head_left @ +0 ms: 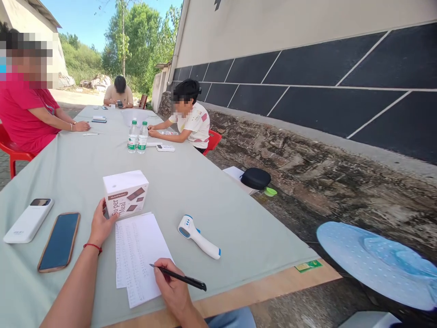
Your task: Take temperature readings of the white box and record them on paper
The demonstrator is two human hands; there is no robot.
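My right hand (172, 284) is closed around a black pen (184, 277), its tip over handwritten sheets of white paper (146, 255). Two sheets overlap, covered in columns of small writing too fine to read. My left hand (101, 223), with a red cord on the wrist, grips the lower left corner of a white box (126, 193) printed "Super Meal", thumb across its front. The box stands upright on the table, just beyond the paper. To the right of the sheets lies a white and blue infrared thermometer (200, 238).
A phone (59, 241) and a white power bank (30, 221) lie left on the cloth-covered table (239, 237). Two water bottles (137, 137) stand farther up. Three people sit around the table. A blue dotted hat (375, 264) is off its right edge, near a stone wall.
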